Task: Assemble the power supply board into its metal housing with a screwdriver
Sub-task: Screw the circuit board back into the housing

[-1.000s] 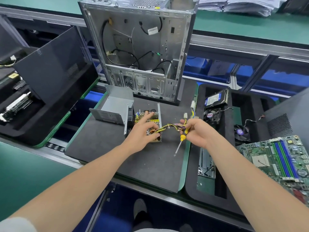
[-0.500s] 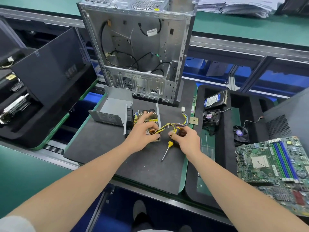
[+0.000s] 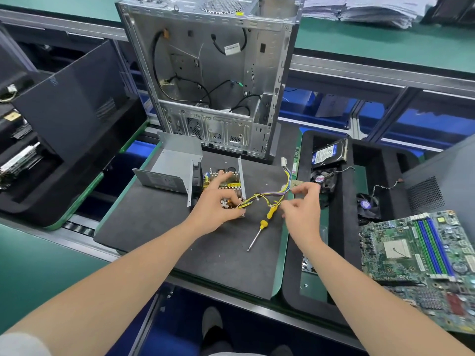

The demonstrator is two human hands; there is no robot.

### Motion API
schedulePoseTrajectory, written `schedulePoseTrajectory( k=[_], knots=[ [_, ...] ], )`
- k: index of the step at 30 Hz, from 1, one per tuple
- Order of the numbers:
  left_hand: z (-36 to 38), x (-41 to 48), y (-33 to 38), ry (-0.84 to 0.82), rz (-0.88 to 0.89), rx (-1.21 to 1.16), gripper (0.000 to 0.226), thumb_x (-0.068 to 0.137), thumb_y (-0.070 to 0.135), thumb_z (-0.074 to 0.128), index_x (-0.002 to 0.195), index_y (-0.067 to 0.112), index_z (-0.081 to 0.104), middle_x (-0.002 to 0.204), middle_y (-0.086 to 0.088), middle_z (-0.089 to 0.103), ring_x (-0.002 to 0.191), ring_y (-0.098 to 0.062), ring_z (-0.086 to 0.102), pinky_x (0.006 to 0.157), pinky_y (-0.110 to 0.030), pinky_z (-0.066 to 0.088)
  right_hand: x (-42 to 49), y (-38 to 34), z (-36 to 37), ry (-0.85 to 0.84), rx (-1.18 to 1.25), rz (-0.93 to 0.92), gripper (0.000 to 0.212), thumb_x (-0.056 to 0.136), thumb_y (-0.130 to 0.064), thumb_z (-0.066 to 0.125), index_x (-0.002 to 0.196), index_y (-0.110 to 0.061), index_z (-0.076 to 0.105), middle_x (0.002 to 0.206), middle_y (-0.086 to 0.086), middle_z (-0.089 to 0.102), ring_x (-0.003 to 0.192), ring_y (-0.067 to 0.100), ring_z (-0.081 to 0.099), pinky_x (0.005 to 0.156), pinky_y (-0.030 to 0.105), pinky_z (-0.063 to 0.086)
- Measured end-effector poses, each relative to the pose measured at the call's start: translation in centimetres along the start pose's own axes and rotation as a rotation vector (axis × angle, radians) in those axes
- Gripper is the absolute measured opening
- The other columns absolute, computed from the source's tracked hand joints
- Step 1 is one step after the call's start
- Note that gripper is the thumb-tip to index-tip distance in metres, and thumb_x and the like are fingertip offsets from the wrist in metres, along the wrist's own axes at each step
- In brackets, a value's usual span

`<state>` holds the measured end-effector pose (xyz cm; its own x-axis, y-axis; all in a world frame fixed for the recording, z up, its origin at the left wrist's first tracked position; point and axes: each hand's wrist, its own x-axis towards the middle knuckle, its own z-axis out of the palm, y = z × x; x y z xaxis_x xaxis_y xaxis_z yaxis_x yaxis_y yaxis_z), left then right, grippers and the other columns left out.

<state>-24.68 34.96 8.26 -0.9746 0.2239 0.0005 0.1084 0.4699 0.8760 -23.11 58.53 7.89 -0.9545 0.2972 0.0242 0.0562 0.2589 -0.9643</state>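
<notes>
Bench [image 3: 164, 227], black-matted, carrying all the parts. Metal housing [image 3: 177, 160]: open shell of folded sheet, lying just beyond and to the left of the left grip [image 3: 216, 206]. It is probably light and stiff with keen edges, so best lifted by its flat walls. Power supply board [image 3: 235, 185]: directly under the left grip, which is curled over its near end and holds it down on the mat. The board is judged rigid but fragile and weighted unevenly by its coils, so it should be taken by the bare edges, never by the components. Wire harness [image 3: 264, 195]: a yellow and violet bundle running from under the left grip across to the right grip [image 3: 303, 209]. It is limp, will trail behind the board, and may snag on the housing wall unless gathered first. The right grip has its fingers loosely spread and clasps nothing; whether a fingertip touches the wires cannot be told. Screwdriver [image 3: 262, 224]: lying free on the mat between the two grips, nearer the right. It is light, stiff and apt to roll, and is best taken by its yellow handle.
</notes>
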Motion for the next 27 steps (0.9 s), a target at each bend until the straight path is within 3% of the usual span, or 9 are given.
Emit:
schedulePoseTrajectory(
  k=[4,7,9,12,13,16,20,22,27],
  knots=[
    [0.2,-0.1,0.1,0.021,0.016,0.025,0.018,0.078,0.019,0.089,0.074,0.028,0.074,0.162,0.008,0.035,0.156,-0.009,0.015,0.123,-0.039,0.016,0.0,-0.8,-1.0,-0.188,-0.199,-0.33,0.052,0.07,0.001,0.06,0.113,-0.028,0.052,0.121,-0.002,0.045,0.08,0.013,0.067,0.071,0.019,0.051],
    [0.4,-0.2,0.1,0.036,0.016,0.021,0.018,0.078,0.02,0.088,0.076,0.03,0.074,0.161,0.012,0.036,0.156,-0.007,0.014,0.122,-0.039,0.016,0.1,0.1,-1.6,-0.036,-0.256,-0.24,0.051,0.072,0.008,0.064,0.107,-0.023,0.043,0.113,0.001,0.04,0.077,0.011,0.061,0.069,0.029,0.051],
    [0.4,-0.3,0.1,0.034,0.021,0.013,0.018,0.078,0.021,0.089,0.075,0.03,0.074,0.161,0.012,0.035,0.156,-0.007,0.013,0.122,-0.039,0.017,-0.1,0.9,-1.9,0.008,-0.272,-0.169,0.058,0.072,0.004,0.07,0.11,-0.027,0.039,0.113,-0.002,0.039,0.072,0.014,0.057,0.068,0.029,0.046],
    [0.5,-0.3,-0.1,0.035,0.042,0.017,0.022,0.077,0.02,0.09,0.07,0.028,0.071,0.163,0.01,0.034,0.157,-0.008,0.012,0.124,-0.041,0.017,-0.8,1.4,-2.0,-0.144,-0.427,-0.395,0.077,0.07,-0.013,0.081,0.133,-0.039,0.045,0.133,-0.009,0.038,0.099,0.01,0.054,0.076,0.016,0.045],
    [0.5,-0.3,-0.2,0.033,0.054,0.02,0.022,0.076,0.02,0.091,0.069,0.028,0.071,0.164,0.008,0.033,0.157,-0.008,0.012,0.124,-0.041,0.016,-0.9,1.3,-1.8,-0.181,-0.535,-0.496,0.08,0.071,-0.022,0.083,0.141,-0.039,0.048,0.139,-0.008,0.041,0.11,0.013,0.051,0.083,0.02,0.047],
    [0.7,-0.4,-0.3,0.028,0.089,0.042,0.019,0.076,0.021,0.091,0.07,0.025,0.074,0.166,0.005,0.031,0.158,-0.007,0.009,0.125,-0.039,0.013,-0.7,0.4,-0.6,-0.185,-0.787,-0.747,0.058,0.082,-0.045,0.082,0.136,-0.034,0.064,0.139,-0.006,0.057,0.12,0.026,0.049,0.097,0.042,0.039],
    [0.7,-0.4,-0.4,0.044,0.103,0.077,0.017,0.076,0.024,0.091,0.074,0.022,0.074,0.166,0.003,0.031,0.158,-0.009,0.009,0.125,-0.038,0.013,0.5,-0.4,0.4,-0.256,-0.856,-0.94,0.018,0.09,-0.036,0.08,0.102,-0.024,0.076,0.098,-0.008,0.072,0.102,0.025,0.065,0.09,0.04,0.035],
    [0.7,-0.3,-0.4,0.056,0.105,0.082,0.018,0.076,0.025,0.091,0.075,0.022,0.073,0.166,0.002,0.032,0.158,-0.01,0.01,0.125,-0.039,0.015,1.3,-0.5,0.4,-0.361,-0.928,-0.913,0.013,0.095,-0.03,0.076,0.103,-0.02,0.075,0.093,-0.001,0.067,0.088,0.03,0.064,0.086,0.041,0.037],
    [0.4,-0.1,-1.3,0.006,0.146,0.204,0.021,0.081,0.023,0.087,0.08,0.021,0.066,0.168,0.002,0.026,0.159,-0.012,0.005,0.126,-0.054,0.019,2.5,-1.3,0.2,-0.633,-1.025,-0.647,0.024,0.111,-0.026,0.048,0.12,-0.011,0.063,0.11,0.008,0.047,0.079,0.039,0.059,0.077,0.052,0.051]
  ],
)
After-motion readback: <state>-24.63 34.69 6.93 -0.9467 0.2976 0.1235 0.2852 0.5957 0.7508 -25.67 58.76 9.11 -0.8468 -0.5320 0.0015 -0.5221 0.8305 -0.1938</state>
